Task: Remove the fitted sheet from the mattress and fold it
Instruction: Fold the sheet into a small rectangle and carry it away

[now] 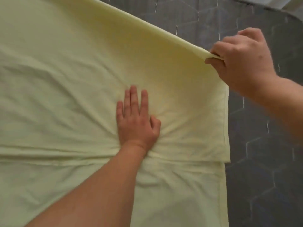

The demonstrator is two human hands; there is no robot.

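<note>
Nearest the camera, the fitted sheet (82, 79) is pinned flat on the mattress (262, 161) by the opened left hand (136, 123), while its folded corner at two o'clock is pinched by the right hand (242, 59). If pinning pressure is eased, layers could slip and the fold skew. Bare mattress is left at three o'clock beyond the sheet's hem.

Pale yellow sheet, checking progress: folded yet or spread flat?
Partly folded: pale yellow sheet lies doubled on grey quilted mattress, right hand pinching its fold.
</note>
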